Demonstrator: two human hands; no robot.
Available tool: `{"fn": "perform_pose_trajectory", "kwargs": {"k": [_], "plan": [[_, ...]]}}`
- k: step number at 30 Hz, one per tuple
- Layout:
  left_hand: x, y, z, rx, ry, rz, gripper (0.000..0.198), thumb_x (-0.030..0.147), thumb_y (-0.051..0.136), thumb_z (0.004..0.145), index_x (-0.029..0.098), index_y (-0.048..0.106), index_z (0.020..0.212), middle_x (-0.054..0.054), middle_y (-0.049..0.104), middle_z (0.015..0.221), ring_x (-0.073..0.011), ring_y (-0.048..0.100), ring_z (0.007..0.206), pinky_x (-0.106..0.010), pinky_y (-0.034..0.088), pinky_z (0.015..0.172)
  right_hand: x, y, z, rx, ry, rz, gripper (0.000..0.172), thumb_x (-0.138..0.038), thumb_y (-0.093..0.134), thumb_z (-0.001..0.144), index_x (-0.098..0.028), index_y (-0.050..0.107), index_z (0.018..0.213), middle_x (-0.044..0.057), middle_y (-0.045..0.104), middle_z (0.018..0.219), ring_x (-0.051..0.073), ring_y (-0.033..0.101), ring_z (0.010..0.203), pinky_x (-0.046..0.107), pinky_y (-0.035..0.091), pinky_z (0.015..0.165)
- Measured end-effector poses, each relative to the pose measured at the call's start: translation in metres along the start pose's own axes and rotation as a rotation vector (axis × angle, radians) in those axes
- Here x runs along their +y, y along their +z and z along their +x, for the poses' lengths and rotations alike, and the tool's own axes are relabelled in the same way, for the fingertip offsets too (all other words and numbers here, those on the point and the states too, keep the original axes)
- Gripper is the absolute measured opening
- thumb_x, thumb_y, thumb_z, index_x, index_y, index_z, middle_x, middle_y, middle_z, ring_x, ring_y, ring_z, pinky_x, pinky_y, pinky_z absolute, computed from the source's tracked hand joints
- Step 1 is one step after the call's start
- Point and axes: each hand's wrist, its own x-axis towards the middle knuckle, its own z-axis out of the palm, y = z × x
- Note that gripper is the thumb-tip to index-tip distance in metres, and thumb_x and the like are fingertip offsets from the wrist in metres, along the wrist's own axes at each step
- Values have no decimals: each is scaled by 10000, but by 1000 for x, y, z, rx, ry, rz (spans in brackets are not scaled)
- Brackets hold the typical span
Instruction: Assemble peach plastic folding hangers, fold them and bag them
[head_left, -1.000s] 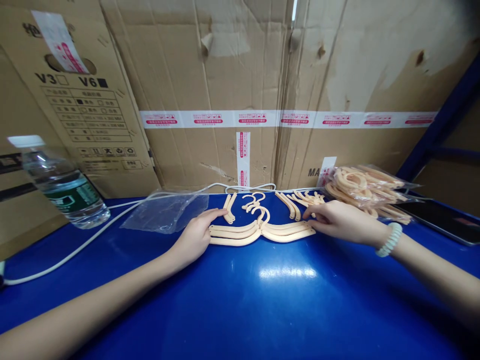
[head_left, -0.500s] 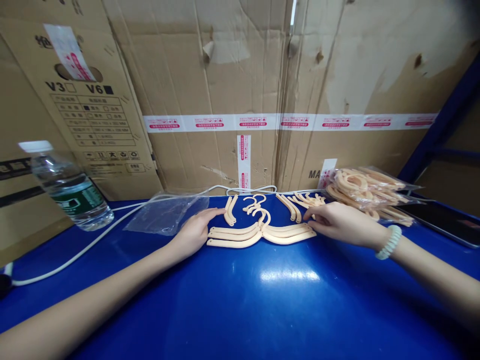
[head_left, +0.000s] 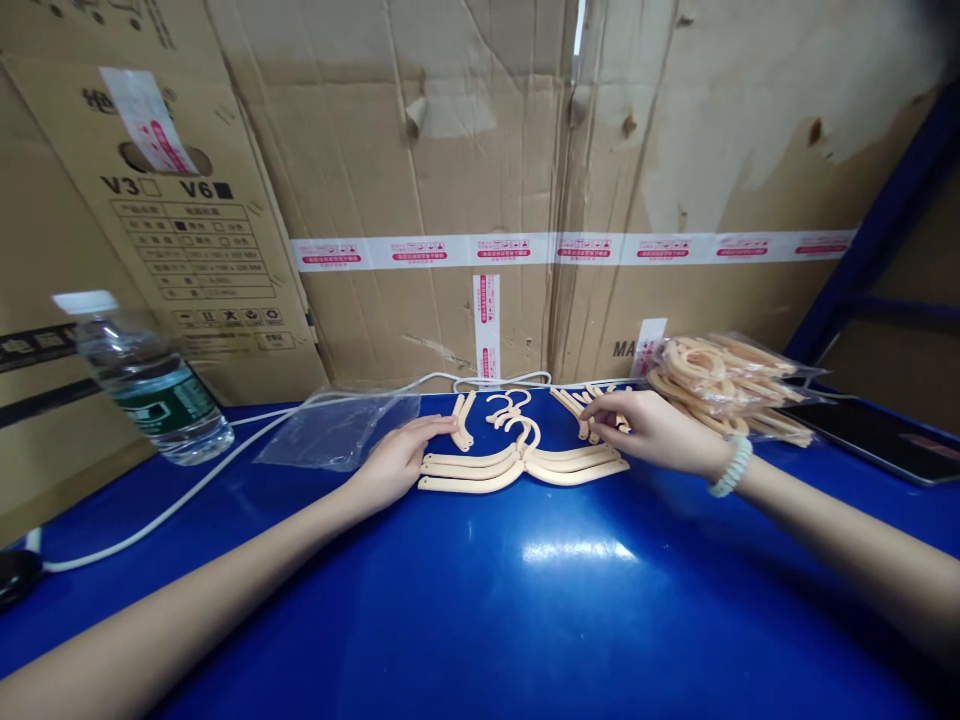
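On the blue table lie cream plastic parts of folding clothes hangers. Three hangers (head_left: 480, 484) are spread in a stack in the middle, arms out to both sides, hooks pointing away from me. My left hand (head_left: 397, 462) lies flat at their left ends, fingers stretched out to a pair of loose hanger arms (head_left: 465, 425). My right hand (head_left: 645, 425) is bent in a pinch at the near end of the right-hand loose hanger arms (head_left: 568, 402); its fingertips partly hide them. Loose hooks (head_left: 508, 402) lie between the two groups.
Bagged hanger parts (head_left: 712, 375) are piled at the right, beside a dark phone-like slab (head_left: 885, 440). At the left are a water bottle (head_left: 161, 395), a clear plastic bag (head_left: 322, 430) and a white cable (head_left: 150, 540). Cardboard (head_left: 420, 180) stands along the back.
My right hand has moved left, from the right ends of the stacked hangers to the loose arms behind them. The left hand stays in about the same place.
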Motion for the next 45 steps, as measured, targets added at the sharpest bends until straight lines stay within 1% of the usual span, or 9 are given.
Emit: {"fn": "perform_pose_trajectory", "kwargs": {"k": [9, 12, 16, 26, 30, 33, 36, 40, 45], "plan": [[-5, -3, 2, -31, 49, 15, 522, 24, 364, 804, 203, 661, 1195, -44, 652, 1289, -215, 541, 1272, -480, 399, 1102, 2, 23, 69, -104, -24, -178, 260, -110, 576, 839, -168, 695, 1063, 85, 743, 984, 212, 691, 888, 289, 509, 772], [-8, -5, 3, -31, 57, 16, 558, -1, 362, 789, 228, 654, 1206, -32, 646, 1298, -208, 550, 1262, -486, 400, 1100, -1, 31, 86, -169, -50, -247, 221, -185, 599, 895, -171, 656, 1109, 87, 687, 1122, 217, 650, 1006, 358, 516, 858], [-8, -6, 2, -56, 68, 19, 588, -23, 369, 784, 249, 635, 1233, -15, 631, 1321, -198, 515, 1293, -462, 393, 1108, 0, 37, 97, -216, -64, -332, 272, -327, 573, 945, -174, 599, 1168, 82, 615, 1198, 211, 625, 1012, 427, 534, 861], [-7, -4, 3, -77, 59, 25, 517, 4, 354, 853, 242, 645, 1208, -45, 641, 1278, -218, 542, 1226, -435, 404, 1078, 2, 51, 109, -187, -154, -394, 289, -323, 571, 946, -179, 585, 1196, 88, 605, 1214, 210, 625, 1006, 418, 539, 850], [-5, -6, 2, -48, 51, 24, 391, 64, 398, 888, 230, 686, 1093, -77, 634, 1189, -232, 586, 1114, -413, 455, 996, 10, 45, 106, -50, -198, -349, 271, -330, 584, 937, -160, 603, 1147, 81, 622, 1169, 210, 623, 998, 424, 527, 855], [-4, -6, 2, -18, 48, 10, 289, 117, 434, 907, 215, 697, 979, -81, 630, 1115, -235, 595, 1075, -400, 462, 972, 15, 35, 97, 125, -173, -265, 149, -275, 599, 901, -136, 651, 892, 73, 667, 924, 196, 620, 889, 347, 492, 794], [-3, -5, 3, 22, 51, -12, 233, 143, 460, 907, 207, 683, 887, -77, 636, 1074, -241, 602, 1052, -409, 463, 951, 12, 26, 81, 333, -107, -136, 226, -268, 548, 890, -158, 598, 699, 44, 611, 674, 168, 577, 693, 273, 429, 650], [7, -10, 5, 130, 60, -48, 209, 160, 463, 916, 203, 645, 824, -71, 656, 1057, -255, 595, 1026, -452, 441, 941, -7, 17, 48, 518, -28, 68, 307, -362, 472, 938, -171, 565, 717, -17, 514, 564, 121, 479, 524, 241, 376, 529], [52, -20, 5, 280, 107, -147, 216, 167, 399, 970, 198, 613, 963, -80, 645, 1106, -223, 583, 1073, -392, 446, 952, -44, 15, 3, 492, 31, 429, 252, -393, 555, 912, -161, 649, 881, -20, 565, 556, 111, 504, 474, 225, 382, 455]]}}
